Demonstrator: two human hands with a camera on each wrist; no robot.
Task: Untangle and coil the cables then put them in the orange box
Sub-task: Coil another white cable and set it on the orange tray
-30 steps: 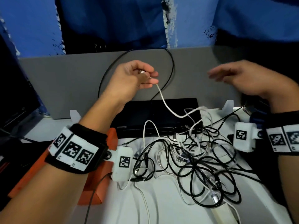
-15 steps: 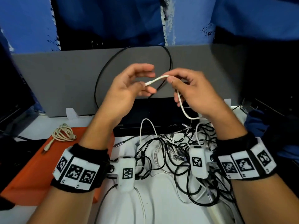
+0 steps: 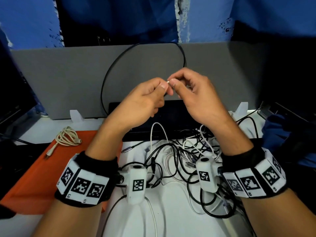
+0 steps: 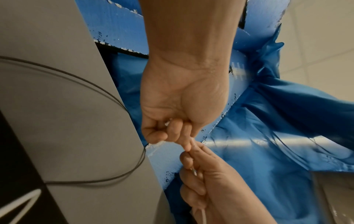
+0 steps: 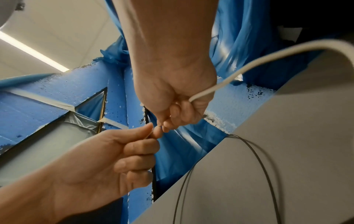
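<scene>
Above the desk my left hand (image 3: 162, 88) and right hand (image 3: 174, 82) meet, both pinching the end of a white cable (image 3: 168, 81). In the right wrist view the white cable (image 5: 249, 66) leaves my right hand (image 5: 164, 125) and arcs away to the right, while my left hand (image 5: 151, 133) pinches it from below. A tangle of black, white and braided cables (image 3: 188, 159) lies on the white desk under my wrists. The orange box (image 3: 42, 177) sits at the left with a coiled beige cable (image 3: 67, 136) in its far end.
A grey divider panel (image 3: 68, 79) stands behind the desk, with a black cable loop (image 3: 109, 79) against it. A flat black device (image 3: 171, 113) lies at its foot. A dark monitor (image 3: 13, 100) is at the left, blue cloth (image 3: 280, 127) at the right.
My right hand swung in from the right and took hold of the white cable beside my left hand. The two hands have since closed up until their fingertips meet.
</scene>
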